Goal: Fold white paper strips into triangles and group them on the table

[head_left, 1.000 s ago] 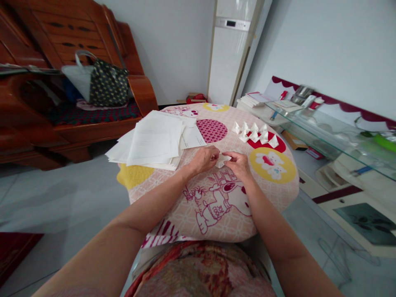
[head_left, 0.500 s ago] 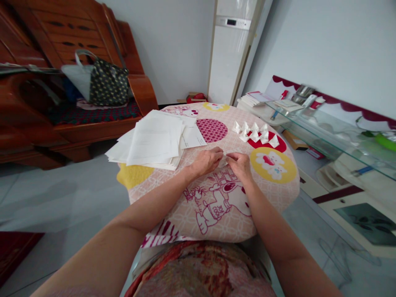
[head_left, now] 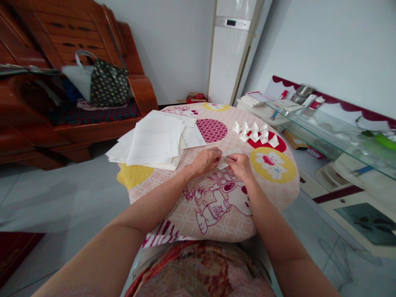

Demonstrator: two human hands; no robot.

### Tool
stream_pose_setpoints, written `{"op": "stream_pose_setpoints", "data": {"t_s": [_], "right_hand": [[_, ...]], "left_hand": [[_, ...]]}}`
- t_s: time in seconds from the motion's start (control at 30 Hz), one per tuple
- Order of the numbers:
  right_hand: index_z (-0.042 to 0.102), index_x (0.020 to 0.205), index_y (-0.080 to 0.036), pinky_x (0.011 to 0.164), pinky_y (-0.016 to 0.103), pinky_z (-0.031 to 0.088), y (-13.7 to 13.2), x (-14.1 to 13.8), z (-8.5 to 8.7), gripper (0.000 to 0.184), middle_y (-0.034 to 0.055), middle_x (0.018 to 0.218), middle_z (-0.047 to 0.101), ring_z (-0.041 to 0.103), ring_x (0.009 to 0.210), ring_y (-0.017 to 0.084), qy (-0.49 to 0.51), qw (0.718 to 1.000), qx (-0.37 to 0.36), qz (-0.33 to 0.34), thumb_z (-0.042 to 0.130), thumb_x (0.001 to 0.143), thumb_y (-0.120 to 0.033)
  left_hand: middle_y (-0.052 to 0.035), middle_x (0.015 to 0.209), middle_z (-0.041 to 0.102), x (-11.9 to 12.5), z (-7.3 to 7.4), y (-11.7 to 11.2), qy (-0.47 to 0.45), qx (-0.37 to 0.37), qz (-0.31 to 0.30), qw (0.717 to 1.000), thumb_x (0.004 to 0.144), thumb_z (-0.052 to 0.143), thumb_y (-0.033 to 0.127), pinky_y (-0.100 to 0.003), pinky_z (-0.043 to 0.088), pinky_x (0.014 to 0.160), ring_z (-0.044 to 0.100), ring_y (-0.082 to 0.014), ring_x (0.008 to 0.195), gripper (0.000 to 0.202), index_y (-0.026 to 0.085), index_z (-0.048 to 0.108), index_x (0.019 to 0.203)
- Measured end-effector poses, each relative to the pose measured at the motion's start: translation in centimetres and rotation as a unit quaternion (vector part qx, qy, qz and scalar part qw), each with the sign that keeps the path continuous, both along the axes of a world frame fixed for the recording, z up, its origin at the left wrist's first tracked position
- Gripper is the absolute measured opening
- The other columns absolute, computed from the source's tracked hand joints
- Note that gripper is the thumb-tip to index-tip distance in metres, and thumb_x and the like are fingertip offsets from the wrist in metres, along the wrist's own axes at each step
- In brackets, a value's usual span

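Between my hands, at the middle of the cloth-covered table, is a small white piece of paper (head_left: pixel 223 163), partly hidden by my fingers. My left hand (head_left: pixel 208 160) is closed on its left side, fingers curled. On its right side my right hand (head_left: pixel 239 163) pinches it with thumb and forefinger. Several small folded paper pieces (head_left: pixel 254 136), white and pointed, stand in rows beyond my right hand. To the left of my left hand lies a loose stack of white paper sheets (head_left: pixel 154 140), some faintly printed.
The round table wears a patterned cloth (head_left: pixel 185 202). On the right stands a glass-topped cabinet (head_left: pixel 334 128) with cups, papers and tins. A wooden bench (head_left: pixel 142 90) at the left holds a dark patterned bag (head_left: pixel 108 82). A tall white unit (head_left: pixel 229 57) stands at the back.
My fingers have shifted slightly on the small paper, and a little more of it shows between my hands. The stack and the folded pieces stay put.
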State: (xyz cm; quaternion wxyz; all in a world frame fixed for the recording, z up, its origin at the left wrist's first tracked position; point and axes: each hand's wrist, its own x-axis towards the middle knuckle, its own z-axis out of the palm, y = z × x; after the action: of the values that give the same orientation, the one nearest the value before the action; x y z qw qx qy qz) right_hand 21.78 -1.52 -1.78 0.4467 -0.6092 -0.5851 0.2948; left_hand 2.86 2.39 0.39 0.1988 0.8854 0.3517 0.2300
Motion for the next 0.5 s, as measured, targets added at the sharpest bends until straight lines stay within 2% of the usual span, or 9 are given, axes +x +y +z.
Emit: {"op": "stream_pose_setpoints", "data": {"t_s": [0.1,0.2,0.3,0.37,0.43,0.5], "right_hand": [[0.072,0.072,-0.018,0.042,0.027,0.047,0.1,0.7,0.2,0.035,0.0032,0.056,0.065,0.062,0.047,0.019,0.048,0.999,-0.005,-0.024,0.066,0.081,-0.052],[0.072,0.075,-0.017,0.048,0.029,0.052,0.2,1.5,0.4,0.04,0.0076,0.068,0.072,0.067,0.056,0.02,0.093,0.995,0.016,-0.036,0.065,0.081,-0.056],[0.077,0.092,-0.015,0.056,0.03,0.055,0.0,2.2,0.8,0.034,0.0086,0.081,0.077,0.07,0.064,0.02,0.115,0.992,0.042,0.001,0.069,0.079,-0.046],[0.079,0.101,-0.016,0.061,0.03,0.054,-0.2,2.3,0.9,0.033,0.006,0.081,0.077,0.068,0.065,0.018,0.088,0.993,0.064,0.041,0.069,0.077,-0.036],[0.081,0.104,-0.017,0.063,0.029,0.053,-0.4,2.3,1.0,0.033,0.0039,0.078,0.076,0.067,0.065,0.017,0.04,0.992,0.081,0.085,0.066,0.075,-0.027],[0.081,0.1,-0.018,0.067,0.029,0.053,-0.4,2.1,0.9,0.033,0.0045,0.085,0.078,0.068,0.07,0.017,-0.011,0.988,0.101,0.119,0.063,0.074,-0.02]], "left_hand": [[-0.0085,0.102,0.073,-0.3,0.0,0.2,0.004,0.033,0.005,0.999,0.082,0.055,0.007,-0.031,0.052,0.086,0.068,-0.0196,0.093,0.014,0.018,0.062,0.077],[-0.0064,0.097,0.073,-0.5,0.0,0.3,0.012,0.022,0.025,0.999,0.082,0.057,0.009,-0.029,0.052,0.084,0.067,-0.0182,0.087,0.013,0.018,0.066,0.083],[-0.0045,0.096,0.074,-0.6,-0.2,0.6,0.01,-0.004,0.045,0.999,0.083,0.06,0.011,-0.027,0.052,0.08,0.067,-0.0163,0.083,0.016,0.018,0.07,0.091],[-0.0042,0.096,0.075,-0.7,-0.4,0.9,0.007,-0.015,0.052,0.999,0.082,0.061,0.012,-0.026,0.052,0.078,0.068,-0.0156,0.081,0.016,0.018,0.071,0.093],[-0.0043,0.095,0.075,-0.8,-0.6,1.2,0.007,-0.019,0.047,0.999,0.082,0.062,0.012,-0.025,0.052,0.077,0.068,-0.0154,0.08,0.015,0.017,0.072,0.092],[-0.0043,0.095,0.076,-0.9,-0.8,1.4,0.006,-0.021,0.037,0.999,0.082,0.062,0.013,-0.025,0.052,0.077,0.069,-0.0153,0.081,0.014,0.017,0.072,0.091]]}}
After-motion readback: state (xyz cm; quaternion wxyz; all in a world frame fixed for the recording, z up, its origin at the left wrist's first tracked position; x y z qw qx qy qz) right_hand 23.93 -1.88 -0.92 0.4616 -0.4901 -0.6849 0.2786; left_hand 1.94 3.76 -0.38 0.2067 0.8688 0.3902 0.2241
